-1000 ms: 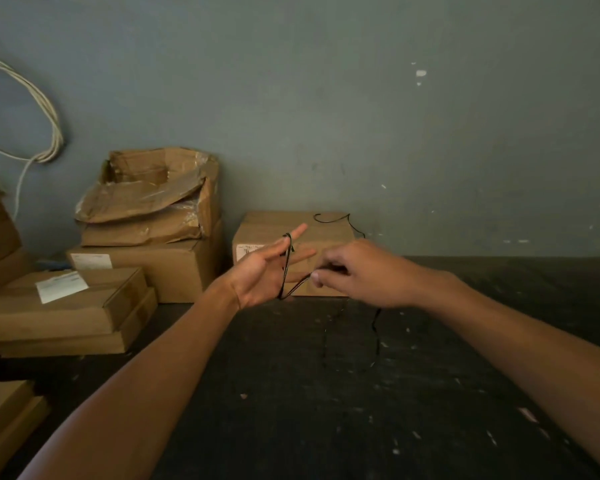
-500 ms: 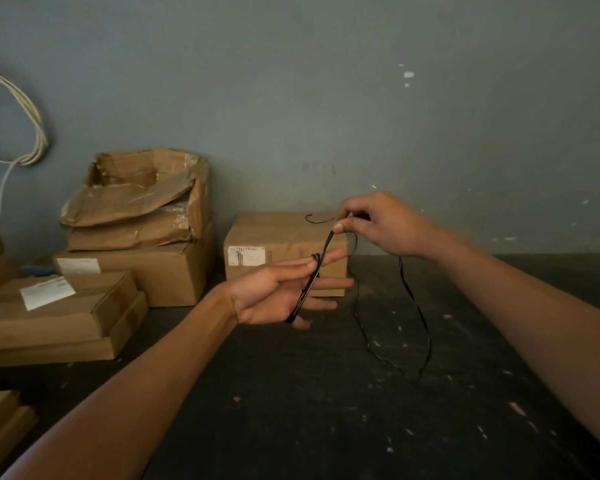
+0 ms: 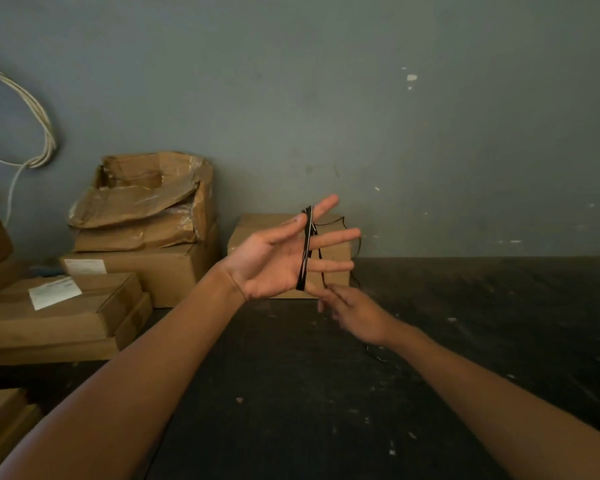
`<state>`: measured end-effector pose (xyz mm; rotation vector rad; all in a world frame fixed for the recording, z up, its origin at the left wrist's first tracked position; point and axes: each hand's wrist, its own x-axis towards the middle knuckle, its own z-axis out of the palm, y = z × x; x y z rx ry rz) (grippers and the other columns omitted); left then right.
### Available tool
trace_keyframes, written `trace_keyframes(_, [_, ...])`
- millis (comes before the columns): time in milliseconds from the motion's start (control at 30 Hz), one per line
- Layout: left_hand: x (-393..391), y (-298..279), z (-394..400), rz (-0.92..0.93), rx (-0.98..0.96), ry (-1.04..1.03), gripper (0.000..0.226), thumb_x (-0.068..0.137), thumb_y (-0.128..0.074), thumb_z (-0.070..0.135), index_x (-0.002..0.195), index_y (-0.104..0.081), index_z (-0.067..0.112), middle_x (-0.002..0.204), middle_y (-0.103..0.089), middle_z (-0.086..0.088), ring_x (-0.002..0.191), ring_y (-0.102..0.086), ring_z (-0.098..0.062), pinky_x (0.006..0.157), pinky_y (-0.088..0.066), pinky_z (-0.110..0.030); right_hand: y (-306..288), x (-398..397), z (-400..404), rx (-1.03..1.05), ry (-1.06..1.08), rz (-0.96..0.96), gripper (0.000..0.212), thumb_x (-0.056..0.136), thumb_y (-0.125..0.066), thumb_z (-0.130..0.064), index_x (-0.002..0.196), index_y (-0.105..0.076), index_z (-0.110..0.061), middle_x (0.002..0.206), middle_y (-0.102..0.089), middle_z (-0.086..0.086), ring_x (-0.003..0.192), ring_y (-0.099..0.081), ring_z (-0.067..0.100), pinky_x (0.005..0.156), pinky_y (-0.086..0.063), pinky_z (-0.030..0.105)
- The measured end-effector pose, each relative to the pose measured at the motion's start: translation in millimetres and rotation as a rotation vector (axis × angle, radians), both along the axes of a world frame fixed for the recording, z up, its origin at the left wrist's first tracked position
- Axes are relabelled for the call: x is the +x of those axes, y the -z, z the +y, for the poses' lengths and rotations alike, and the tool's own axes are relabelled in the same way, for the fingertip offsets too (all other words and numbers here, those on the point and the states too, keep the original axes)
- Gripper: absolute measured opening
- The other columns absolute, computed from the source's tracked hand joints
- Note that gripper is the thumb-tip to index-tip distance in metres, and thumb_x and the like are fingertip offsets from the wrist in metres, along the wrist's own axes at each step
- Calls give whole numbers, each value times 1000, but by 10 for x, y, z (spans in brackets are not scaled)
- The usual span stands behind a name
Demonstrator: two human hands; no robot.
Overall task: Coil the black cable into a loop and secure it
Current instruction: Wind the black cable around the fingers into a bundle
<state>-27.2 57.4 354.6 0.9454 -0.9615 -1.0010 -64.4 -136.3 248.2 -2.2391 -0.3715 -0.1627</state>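
Observation:
Several turns of the thin black cable [image 3: 305, 251] are wound around the spread fingers of my left hand [image 3: 274, 261], which is raised palm up over the dark table. A loose strand drops behind those fingers to the fingertips of my right hand [image 3: 357, 315]. That hand is blurred, just below and to the right of the left one, and pinches the strand. Another bit of cable trails on the table under my right wrist.
A small cardboard box [image 3: 257, 233] stands against the grey wall behind my left hand. Stacked boxes [image 3: 84, 306] and a torn box [image 3: 142, 202] fill the left side. White cords [image 3: 39, 133] hang on the wall at far left. The dark tabletop [image 3: 326, 393] stretches right.
My right hand has swung from above the left hand down to below it, carrying the strand around the fingers. My left hand has risen and its fingers have spread.

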Motion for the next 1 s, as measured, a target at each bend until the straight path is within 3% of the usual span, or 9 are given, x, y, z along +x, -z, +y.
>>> trace_keyframes(100, [34, -25, -60, 7, -33, -63, 51, 100, -33, 39, 150, -27, 45, 159, -32, -10, 138, -35, -47, 99, -28, -75, 59, -93, 220, 31, -83, 96, 26, 101, -35, -45, 89, -57, -35, 68, -48, -6, 53, -45, 3, 52, -41, 27])
trace_keyframes(200, [127, -71, -84, 16, -64, -166, 47, 98, -37, 41, 145, -36, 46, 155, -39, -10, 135, -41, -47, 102, -13, -81, 92, -220, 440, -14, -159, 164, 20, 102, -36, -37, 95, -54, -43, 68, -49, -10, 53, -46, 0, 54, -41, 25])
trace_keyframes(300, [244, -78, -40, 23, -61, -276, 44, 96, -42, 42, 140, -46, 47, 151, -46, -8, 134, -43, -47, 103, -5, -82, 86, -346, 594, -51, -222, 209, 17, 103, -35, -35, 111, -50, -37, 75, -50, -7, 62, -49, 4, 58, -43, 27])
trace_keyframes(467, [392, 85, 75, 13, 53, -442, 41, 92, -45, 46, 132, -53, 52, 148, -50, -1, 136, -39, -45, 103, -5, -82, -162, -467, 640, -236, -254, 99, 21, 102, -36, -38, 115, -52, -35, 82, -50, -20, 74, -51, -13, 66, -40, 19])
trace_keyframes(533, [433, 175, 127, 16, 94, -472, 38, 94, -42, 46, 129, -55, 52, 146, -52, 0, 135, -42, -44, 104, -5, -81, -305, -483, 607, -332, -227, 6, 21, 102, -37, -38, 112, -56, -33, 92, -55, -20, 87, -54, -6, 76, -47, 27])
trace_keyframes(600, [465, 265, 187, 28, 128, -478, 38, 96, -39, 46, 130, -55, 53, 145, -54, 0, 134, -43, -43, 104, -4, -80, -448, -490, 542, -383, -172, -90, 17, 101, -41, -37, 104, -58, -33, 93, -61, -13, 86, -58, 3, 75, -50, 32])
trace_keyframes(733, [477, 477, 281, 49, 193, -435, 41, 97, -41, 45, 138, -48, 50, 150, -48, -2, 138, -37, -44, 110, -7, -74, -749, -486, 357, -468, -67, -192, 12, 97, -49, -40, 97, -61, -37, 82, -65, -9, 68, -60, 3, 61, -48, 25])
trace_keyframes(900, [336, 716, 232, -47, 337, -315, 47, 92, -50, 48, 139, -48, 48, 152, -45, 0, 142, -32, -37, 108, -2, -77, -1185, -364, 144, -601, 49, -323, 16, 91, -61, -38, 99, -70, -28, 70, -61, -12, 55, -51, 6, 49, -32, 23])
trace_keyframes(1000, [238, 772, 197, -80, 382, -218, 51, 89, -55, 51, 140, -46, 50, 149, -49, 5, 142, -32, -33, 110, -2, -75, -1392, -259, 2, -583, 83, -351, 18, 88, -66, -36, 99, -73, -23, 81, -69, -7, 60, -51, 4, 54, -33, 26])
